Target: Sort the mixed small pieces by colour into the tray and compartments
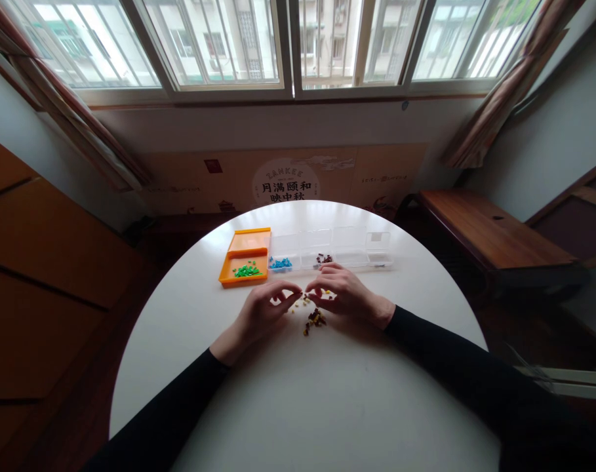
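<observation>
Over the middle of the table, my left hand (pixel 265 305) is closed in a pinch, with a small dark brown piece (pixel 300 294) at its fingertips. Facing it, my right hand (pixel 344 294) has thumb and index finger drawn together; what they hold, if anything, is too small to name. Just below the fingers lies a mixed pile of small dark brown and yellow pieces (pixel 316 318). A few loose yellow pieces (pixel 306 300) are scattered between the hands. Behind the right hand, brown pieces (pixel 323 258) sit in a compartment of a clear plastic box (pixel 357 258), partly covered by that hand.
An orange box (pixel 223 275) with its lid open holds green pieces (pixel 247 270), left of the clear box. Blue pieces (pixel 280 263) fill the clear box's left compartment. The white round table (pixel 298 406) ends in a curved edge. A wooden bench (pixel 494 226) stands at right.
</observation>
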